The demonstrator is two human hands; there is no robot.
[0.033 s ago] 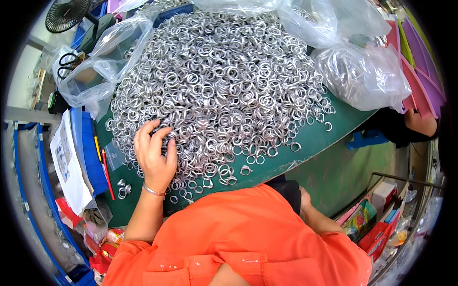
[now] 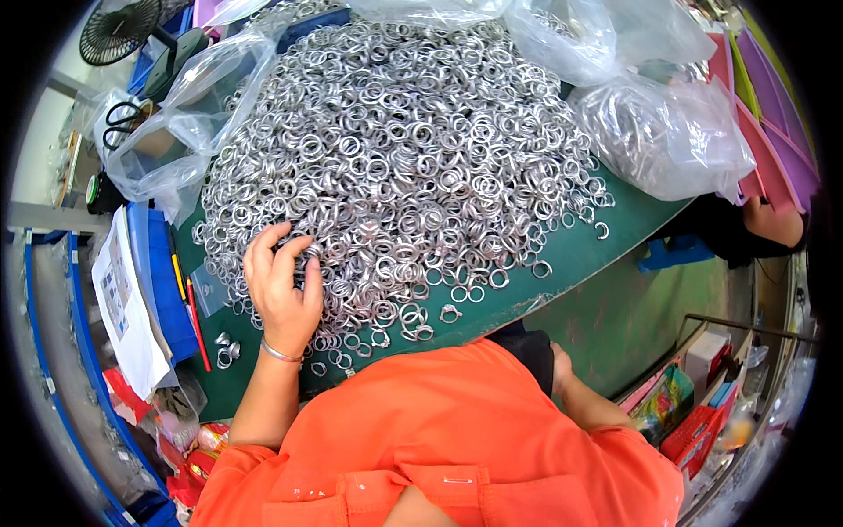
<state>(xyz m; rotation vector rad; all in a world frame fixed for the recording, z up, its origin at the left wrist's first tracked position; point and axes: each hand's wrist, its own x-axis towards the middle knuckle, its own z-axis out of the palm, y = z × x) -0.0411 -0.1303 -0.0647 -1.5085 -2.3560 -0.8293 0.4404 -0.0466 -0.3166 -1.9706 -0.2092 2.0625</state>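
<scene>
A wide heap of silver-coloured rings (image 2: pixel 413 140) covers much of the green table. At its near left edge, my left hand (image 2: pixel 285 285) rests on the rings with fingers curved and apart; rings show between thumb and forefinger, none clearly gripped. A silver-coloured bangle (image 2: pixel 282 355) circles that wrist. Several rings lie loose along the near side, among them a ring with a raised top (image 2: pixel 450 314). A small group of chunkier rings (image 2: pixel 227 350) sits left of my forearm. Down by my dark-clothed leg is my right hand (image 2: pixel 562 367), away from the heap, its fingers mostly hidden.
Clear plastic bags (image 2: pixel 663 140) border the heap at the back and right. Leftward are a blue tray (image 2: pixel 180 299) with papers (image 2: pixel 130 303), a red pencil (image 2: pixel 198 323), scissors (image 2: pixel 123 125) and a fan (image 2: pixel 120 31). Another person's arm (image 2: pixel 773 224) shows beyond the table's curved right edge.
</scene>
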